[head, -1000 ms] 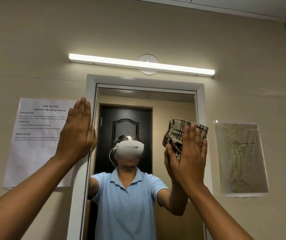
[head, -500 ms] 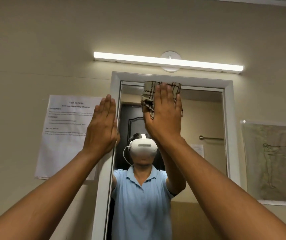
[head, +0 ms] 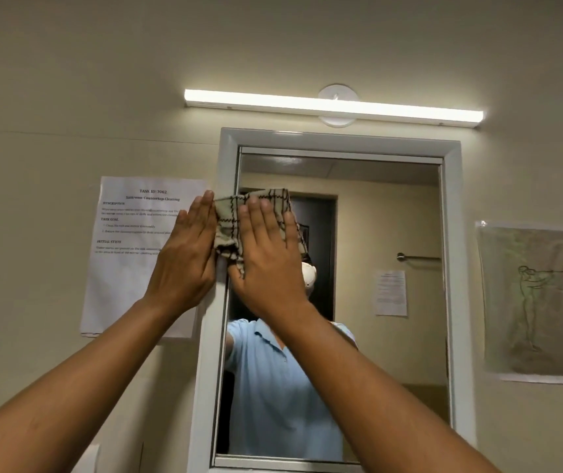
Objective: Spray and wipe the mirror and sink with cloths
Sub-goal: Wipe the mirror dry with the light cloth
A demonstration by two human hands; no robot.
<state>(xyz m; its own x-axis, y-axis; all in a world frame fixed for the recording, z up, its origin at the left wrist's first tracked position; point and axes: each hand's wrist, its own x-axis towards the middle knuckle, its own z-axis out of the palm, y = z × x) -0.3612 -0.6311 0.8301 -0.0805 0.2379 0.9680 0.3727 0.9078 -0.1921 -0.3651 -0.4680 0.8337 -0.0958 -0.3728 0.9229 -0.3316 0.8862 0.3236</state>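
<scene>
Right hand [head: 266,264] has moved from the top centre of the mirror [head: 385,233] down and left to its upper-left corner, taking the cloth [head: 235,220] with it; a second ago it was over at the right edge of the glass. Left hand [head: 188,264] stays flat on the left side of the white frame [head: 341,138], overlapping the edge of the printed sheet [head: 130,268]; the two hands are now just beside each other where earlier they were well apart. Right grip: fingers spread flat, palm pressing the cloth against the glass, no pinch. Left grip: flat palm, fingers together, holding nothing. Cloth is beige with a dark check, bunched, its left edge lapping over the frame and touching the left fingertips. Camera view has shifted: the mirror sits further right in shot than before. Count: two hands, one cloth, one mirror, one lit strip light [head: 333,105] above it, one printed sheet left of the frame, one drawing in a plastic sleeve [head: 532,302] to the right. The reflection shows one person in a light blue shirt, one more sheet, one rail.
</scene>
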